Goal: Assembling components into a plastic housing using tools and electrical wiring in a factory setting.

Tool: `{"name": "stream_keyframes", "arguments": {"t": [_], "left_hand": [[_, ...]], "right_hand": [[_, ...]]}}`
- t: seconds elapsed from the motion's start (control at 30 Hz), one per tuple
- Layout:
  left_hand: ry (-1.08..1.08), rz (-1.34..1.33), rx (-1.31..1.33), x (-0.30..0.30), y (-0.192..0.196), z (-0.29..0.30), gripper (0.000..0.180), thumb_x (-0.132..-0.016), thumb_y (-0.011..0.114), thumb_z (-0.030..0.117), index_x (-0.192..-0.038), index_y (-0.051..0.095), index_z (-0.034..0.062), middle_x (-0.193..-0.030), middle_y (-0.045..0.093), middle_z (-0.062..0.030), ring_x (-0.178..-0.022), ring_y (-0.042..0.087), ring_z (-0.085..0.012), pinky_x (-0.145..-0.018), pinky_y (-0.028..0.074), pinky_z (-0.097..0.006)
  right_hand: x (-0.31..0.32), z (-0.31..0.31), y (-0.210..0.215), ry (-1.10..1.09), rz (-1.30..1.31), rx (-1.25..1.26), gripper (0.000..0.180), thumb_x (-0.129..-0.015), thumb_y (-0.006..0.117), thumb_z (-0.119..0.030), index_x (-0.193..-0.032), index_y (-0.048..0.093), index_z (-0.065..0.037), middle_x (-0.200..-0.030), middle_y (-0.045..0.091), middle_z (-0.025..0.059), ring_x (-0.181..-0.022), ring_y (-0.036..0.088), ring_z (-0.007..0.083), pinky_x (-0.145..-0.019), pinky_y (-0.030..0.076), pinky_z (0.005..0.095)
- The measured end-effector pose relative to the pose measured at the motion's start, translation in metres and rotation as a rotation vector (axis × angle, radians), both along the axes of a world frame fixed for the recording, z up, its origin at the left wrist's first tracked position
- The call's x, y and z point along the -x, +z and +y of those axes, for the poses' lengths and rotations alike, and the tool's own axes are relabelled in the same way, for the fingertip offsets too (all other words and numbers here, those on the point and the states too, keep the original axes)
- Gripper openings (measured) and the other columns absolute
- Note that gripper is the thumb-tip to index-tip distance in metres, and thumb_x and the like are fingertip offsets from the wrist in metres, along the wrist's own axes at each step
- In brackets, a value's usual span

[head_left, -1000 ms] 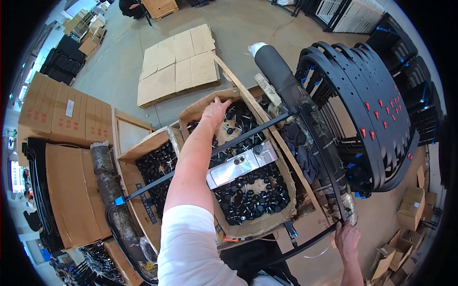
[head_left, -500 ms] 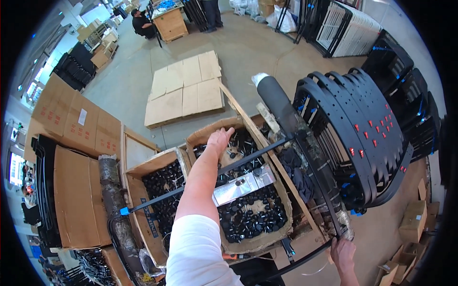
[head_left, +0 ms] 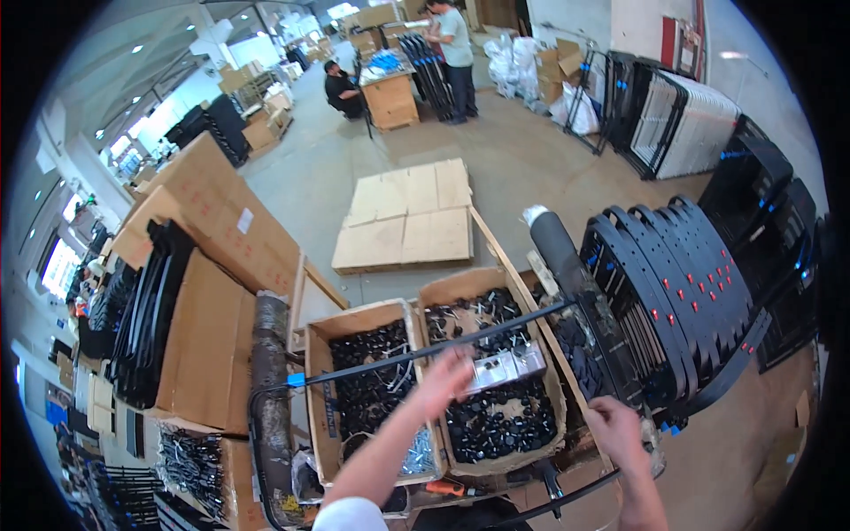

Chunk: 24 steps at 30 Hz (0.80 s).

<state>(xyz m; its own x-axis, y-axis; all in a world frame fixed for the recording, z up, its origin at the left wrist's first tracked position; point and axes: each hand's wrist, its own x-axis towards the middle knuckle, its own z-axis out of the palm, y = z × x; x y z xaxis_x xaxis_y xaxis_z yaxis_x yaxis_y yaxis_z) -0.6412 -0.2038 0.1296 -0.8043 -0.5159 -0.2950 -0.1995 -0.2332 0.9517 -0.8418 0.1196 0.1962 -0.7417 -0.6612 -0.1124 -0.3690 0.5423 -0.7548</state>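
Frame point(head_left: 390, 362), black, laid across boxes point(head_left: 315, 416) of knobs point(head_left: 505, 427), far bar point(head_left: 354, 370) slanting away rightward, just beside the nearer, blurred left hand point(head_left: 446, 382), with right hand point(head_left: 616, 430) curled near the right side, hold of either grip impossible to tell.

White sleeve point(head_left: 351, 515) above a bare left forearm point(head_left: 379, 455), with a bare left hand point(head_left: 445, 384) and bare right hand point(head_left: 617, 432).

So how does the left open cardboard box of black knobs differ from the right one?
The left open brown cardboard box has small silvery pieces in its near right corner; the right open brown cardboard box shows none there. The right box has a shiny silver metal block across its middle; the left box doesn't. Both hold round black knobs.
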Motion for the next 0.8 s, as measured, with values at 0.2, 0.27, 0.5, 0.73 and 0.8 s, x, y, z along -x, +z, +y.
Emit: {"name": "stream_keyframes", "arguments": {"t": [0.2,0.27,0.5,0.73,0.8], "left_hand": [[-0.175,-0.001,0.193,-0.108,-0.043,0.159,0.038,-0.105,0.065,0.022,-0.136,0.056,0.0027,-0.111,0.068,-0.0100,-0.094,0.067,-0.0171,-0.081,0.056,-0.033],[-0.137,0.017,0.414,-0.141,-0.036,0.185,0.042,-0.101,0.068,0.021,-0.136,0.057,0.0001,-0.120,0.068,-0.0142,-0.111,0.066,-0.0227,-0.095,0.053,-0.036],[0.046,-0.030,0.115,-0.257,-0.063,0.200,0.035,-0.098,0.071,0.013,-0.129,0.061,0.0018,-0.119,0.068,-0.0112,-0.112,0.065,-0.0212,-0.100,0.052,-0.036],[0.067,0.043,-0.241,-0.335,-0.039,0.213,0.036,-0.104,0.065,0.011,-0.138,0.060,0.0024,-0.119,0.069,-0.0055,-0.104,0.065,-0.0144,-0.086,0.054,-0.029],[0.012,0.019,-0.039,-0.338,-0.041,0.224,0.035,-0.104,0.066,0.014,-0.137,0.061,0.0033,-0.112,0.071,-0.0049,-0.098,0.066,-0.0140,-0.086,0.055,-0.030]], "right_hand": [[-0.114,-0.066,-0.038,0.491,-0.364,-0.128,0.042,-0.093,0.077,-0.035,-0.119,0.073,-0.003,-0.096,0.078,0.0107,-0.086,0.073,0.0169,-0.078,0.058,0.0329],[-0.153,-0.059,-0.045,0.599,-0.421,-0.265,0.043,-0.092,0.079,-0.033,-0.119,0.073,-0.001,-0.095,0.078,0.0095,-0.085,0.073,0.0145,-0.076,0.058,0.0314],[-0.233,-0.014,-0.077,0.285,-0.680,0.027,0.026,-0.104,0.065,-0.023,-0.125,0.065,-0.008,-0.083,0.068,-0.0003,-0.059,0.060,0.0072,-0.049,0.048,0.0264],[-0.253,0.077,-0.052,0.023,-0.792,0.129,0.026,-0.101,0.066,-0.013,-0.126,0.066,-0.006,-0.098,0.069,0.0019,-0.083,0.068,0.0101,-0.074,0.057,0.0271],[-0.266,0.092,-0.047,-0.012,-0.785,0.160,0.029,-0.100,0.067,-0.012,-0.128,0.066,-0.005,-0.101,0.070,0.0030,-0.085,0.068,0.0112,-0.076,0.058,0.0285]]}}
